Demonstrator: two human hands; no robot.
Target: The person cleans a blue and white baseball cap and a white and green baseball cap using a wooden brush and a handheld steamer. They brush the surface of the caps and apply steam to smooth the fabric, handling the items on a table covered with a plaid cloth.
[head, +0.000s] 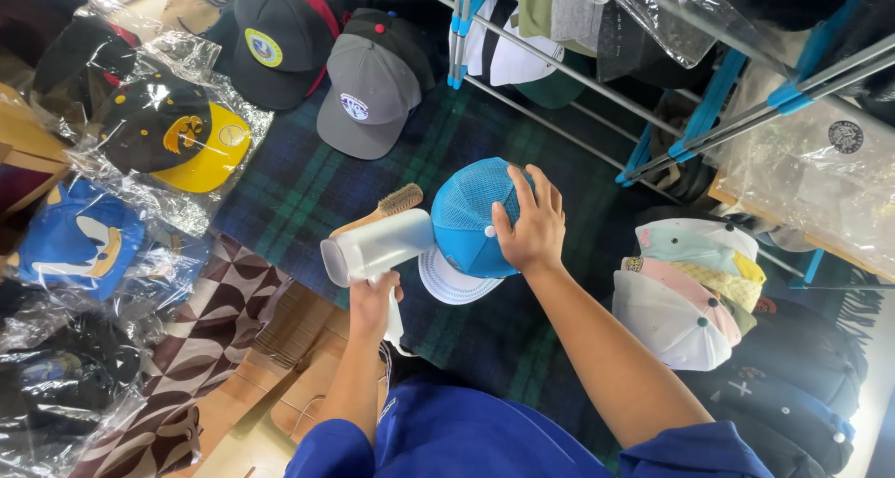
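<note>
Left hand (373, 301) wrapped around the handle of a white handheld steamer (378, 245), forearm reaching up from 6 o'clock, nozzle touching the blue mesh cap (466, 215). Right hand (530, 228) spread flat on the cap's crown, fingers pointing to 12 o'clock, arm extended from 5 o'clock. Wooden brush (390, 206) just beyond the steamer at 11 o'clock. Stacked caps (685, 287) at 3 o'clock on the plaid cloth (308, 189).

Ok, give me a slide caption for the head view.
Left hand aims a white handheld steamer at a blue mesh cap steadied by the right hand.
</note>
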